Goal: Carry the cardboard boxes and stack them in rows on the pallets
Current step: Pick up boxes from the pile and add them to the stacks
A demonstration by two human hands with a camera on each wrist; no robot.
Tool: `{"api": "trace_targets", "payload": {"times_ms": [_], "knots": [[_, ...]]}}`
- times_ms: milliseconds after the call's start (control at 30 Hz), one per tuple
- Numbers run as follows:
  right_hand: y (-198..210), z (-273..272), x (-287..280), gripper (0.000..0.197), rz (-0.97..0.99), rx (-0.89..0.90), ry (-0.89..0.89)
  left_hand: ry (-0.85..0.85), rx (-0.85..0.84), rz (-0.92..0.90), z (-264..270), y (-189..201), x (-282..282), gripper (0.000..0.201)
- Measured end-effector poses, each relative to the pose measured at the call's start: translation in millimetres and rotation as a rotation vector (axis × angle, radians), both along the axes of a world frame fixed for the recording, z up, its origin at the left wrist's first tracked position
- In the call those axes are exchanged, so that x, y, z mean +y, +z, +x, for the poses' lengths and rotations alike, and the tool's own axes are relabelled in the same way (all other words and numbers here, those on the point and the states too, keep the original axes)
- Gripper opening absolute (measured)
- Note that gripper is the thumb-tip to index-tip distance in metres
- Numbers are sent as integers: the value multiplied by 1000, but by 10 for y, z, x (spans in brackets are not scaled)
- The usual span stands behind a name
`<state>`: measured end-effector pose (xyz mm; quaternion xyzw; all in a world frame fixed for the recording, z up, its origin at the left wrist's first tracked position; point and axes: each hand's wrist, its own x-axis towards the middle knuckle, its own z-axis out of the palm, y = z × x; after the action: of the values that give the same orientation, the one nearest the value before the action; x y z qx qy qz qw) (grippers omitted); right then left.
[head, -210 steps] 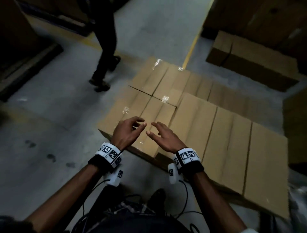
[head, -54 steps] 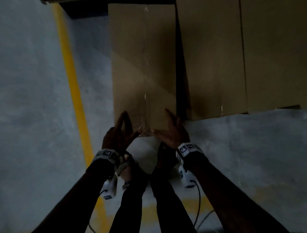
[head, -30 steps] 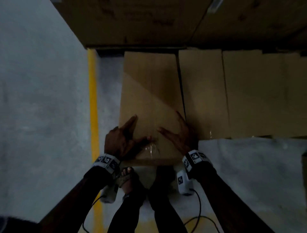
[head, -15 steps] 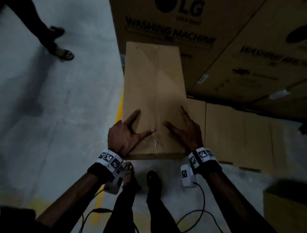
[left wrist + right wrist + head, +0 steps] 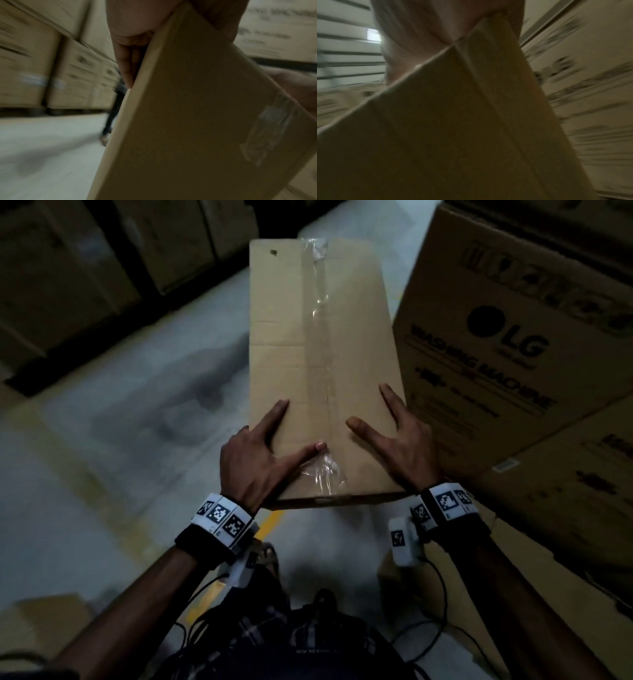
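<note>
The person is carrying one cardboard box (image 5: 322,364) clear of the floor, so by my reading the carrying step is under way and the stacking is not yet done. The left hand (image 5: 255,460) is clamping the box's near left corner, thumb lying flat across the top toward the taped seam, forefinger pointing along the left edge; the left wrist view is showing the other fingers (image 5: 127,63) curling round under that edge. The right hand (image 5: 400,446) is mirroring it at the near right corner, thumb and forefinger spread on top, the rest wrapping out of sight beneath. The box is reaching forward and away from both hands, its near end between the wrists and its far end well beyond the fingertips. Just right of the right hand, large printed cartons (image 5: 507,364) are standing close to the box's side. No pallet is showing, so the next move, as I judge it, is calling for finding one and lowering the box level into a row.
</note>
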<state>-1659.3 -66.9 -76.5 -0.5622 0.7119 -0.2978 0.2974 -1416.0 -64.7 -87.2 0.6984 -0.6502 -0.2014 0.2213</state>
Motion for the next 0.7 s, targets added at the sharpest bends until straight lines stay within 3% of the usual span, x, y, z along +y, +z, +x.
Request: {"api": "trace_targets", "payload": {"times_ms": [300, 700], "knots": [[96, 1609, -908, 99, 15, 62, 361, 345, -1, 3, 1452, 12, -79, 104], [144, 4894, -2237, 97, -19, 92, 819, 748, 4, 22, 4201, -8, -541, 108]]}}
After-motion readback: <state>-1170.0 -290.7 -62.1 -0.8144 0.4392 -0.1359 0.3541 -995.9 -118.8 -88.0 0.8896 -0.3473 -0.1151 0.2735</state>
